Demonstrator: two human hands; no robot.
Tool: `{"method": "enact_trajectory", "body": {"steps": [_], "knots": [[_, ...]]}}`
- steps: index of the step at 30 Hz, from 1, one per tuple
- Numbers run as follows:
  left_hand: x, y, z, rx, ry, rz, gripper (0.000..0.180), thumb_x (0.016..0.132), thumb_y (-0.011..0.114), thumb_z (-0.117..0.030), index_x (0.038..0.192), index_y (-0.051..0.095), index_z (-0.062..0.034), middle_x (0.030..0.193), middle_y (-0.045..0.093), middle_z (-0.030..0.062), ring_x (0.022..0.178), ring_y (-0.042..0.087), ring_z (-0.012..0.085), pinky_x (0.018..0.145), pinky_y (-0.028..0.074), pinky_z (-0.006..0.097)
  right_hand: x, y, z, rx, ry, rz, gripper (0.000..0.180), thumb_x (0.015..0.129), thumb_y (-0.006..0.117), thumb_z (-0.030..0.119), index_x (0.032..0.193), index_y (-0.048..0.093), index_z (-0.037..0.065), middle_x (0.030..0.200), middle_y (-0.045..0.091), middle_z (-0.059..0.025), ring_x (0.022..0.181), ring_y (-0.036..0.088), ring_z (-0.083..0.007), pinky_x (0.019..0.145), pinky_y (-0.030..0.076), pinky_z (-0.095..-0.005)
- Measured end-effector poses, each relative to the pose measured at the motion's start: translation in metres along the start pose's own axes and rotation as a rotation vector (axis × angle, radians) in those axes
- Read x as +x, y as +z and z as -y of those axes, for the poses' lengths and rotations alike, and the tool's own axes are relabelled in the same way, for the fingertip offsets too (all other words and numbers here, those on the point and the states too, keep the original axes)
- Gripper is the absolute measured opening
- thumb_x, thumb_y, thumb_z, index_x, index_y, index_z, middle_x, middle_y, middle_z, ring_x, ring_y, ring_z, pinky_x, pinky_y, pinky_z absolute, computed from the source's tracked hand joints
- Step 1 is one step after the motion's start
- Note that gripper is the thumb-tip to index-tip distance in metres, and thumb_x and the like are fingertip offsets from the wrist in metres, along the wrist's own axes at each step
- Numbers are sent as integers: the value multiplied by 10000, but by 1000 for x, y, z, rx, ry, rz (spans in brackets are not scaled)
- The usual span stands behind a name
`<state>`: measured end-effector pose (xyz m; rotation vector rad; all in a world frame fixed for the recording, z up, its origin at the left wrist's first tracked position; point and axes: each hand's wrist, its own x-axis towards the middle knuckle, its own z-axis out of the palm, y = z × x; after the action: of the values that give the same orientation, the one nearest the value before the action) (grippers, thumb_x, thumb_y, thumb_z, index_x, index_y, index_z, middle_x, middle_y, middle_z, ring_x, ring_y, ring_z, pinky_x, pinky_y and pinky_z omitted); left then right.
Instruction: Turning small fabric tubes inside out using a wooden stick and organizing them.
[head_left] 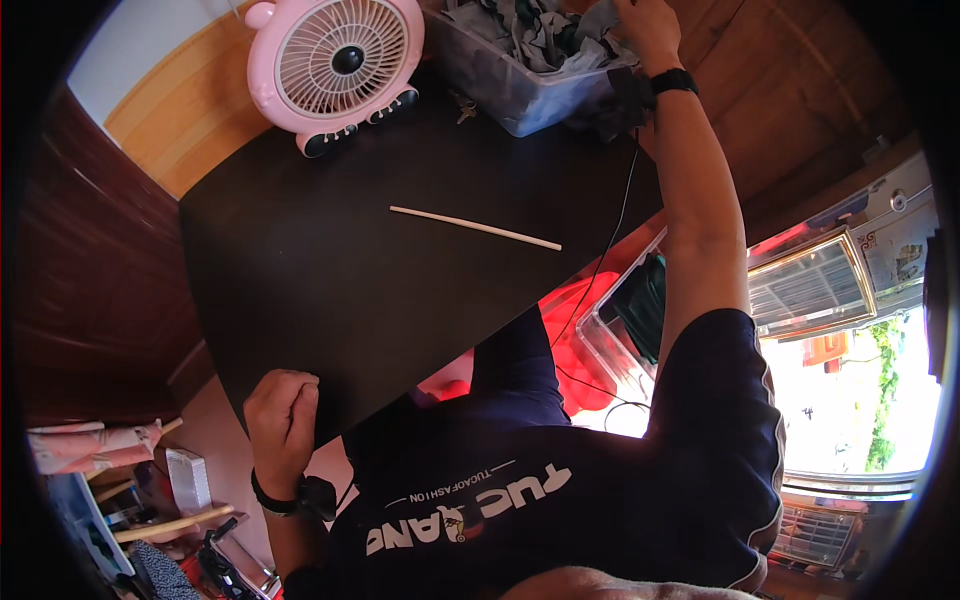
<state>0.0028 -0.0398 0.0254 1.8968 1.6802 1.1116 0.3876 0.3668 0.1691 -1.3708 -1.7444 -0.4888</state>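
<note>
A thin pale wooden stick (475, 228) lies by itself across the middle of the dark table (290, 270). My left hand (282, 420) rests at the table's near left edge, its fingers curled into a loose fist with nothing visible in them. At the far right, my right hand (648, 35) reaches over the rim of a clear plastic bin (530, 100) heaped with grey cloth scraps (545, 40). Its fingers are bent and closed on a grey scrap at the pile's right side. The upper frame edge cuts off part of this hand.
A pink animal-shaped fan (347, 62) stands at the far left of the table. Small keys (466, 108) lie beside the bin. A black cable (622, 210) hangs over the right edge, near another clear box (615, 330) and a red stool (580, 300). Clutter fills the lower left floor.
</note>
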Motion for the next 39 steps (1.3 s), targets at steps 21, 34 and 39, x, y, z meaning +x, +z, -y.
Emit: {"method": "enact_trajectory", "body": {"steps": [21,34,39], "knots": [[71,21,-33,-1086,-84,269,293,910,507,-201,1102,557,15,907,635,96,822,617,182,785,470,281,-163,-80,243,1096,-169,1167,264,913,607,312,906,648,52,745,555,70,674,471,-5,555,374,-175],[54,62,3,-1039,-110,-328,165,898,527,-124,983,613,-11,876,610,13,813,556,90,761,412,228,-283,-57,248,1296,219,1020,311,811,719,276,840,632,-21,699,601,-11,638,506,-61,555,404,-222],[51,66,2,-1169,-147,-256,142,895,523,-108,959,610,-15,884,602,17,821,543,84,767,411,231,-296,-47,247,1371,298,932,238,802,714,201,739,610,-3,610,553,16,567,450,-47,498,361,-226]]}}
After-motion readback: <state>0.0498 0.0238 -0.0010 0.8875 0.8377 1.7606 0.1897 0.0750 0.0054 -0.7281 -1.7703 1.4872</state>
